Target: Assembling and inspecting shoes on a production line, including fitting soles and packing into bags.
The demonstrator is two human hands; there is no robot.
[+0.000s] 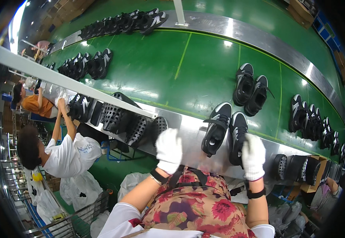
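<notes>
Two black sneakers with grey toes stand side by side on the metal ledge in front of me, the left sneaker [217, 129] and the right sneaker [236, 137]. At the heel side of the right sneaker is my right hand [253, 156], in a white knit glove, its curled fingers against the shoe. My left hand [169, 150], gloved the same way, is apart from both sneakers and blurred, so its fingers cannot be made out clearly. It is nearest to a black studded piece [159, 127] on the ledge.
A green conveyor belt [172, 89] carries sneakers, including a nearby pair [250, 89] and rows at left and right. More black studded pieces [136, 131] line the ledge [189, 137]. A white metal bar [73, 81] crosses at left, where a co-worker [63, 154] sits.
</notes>
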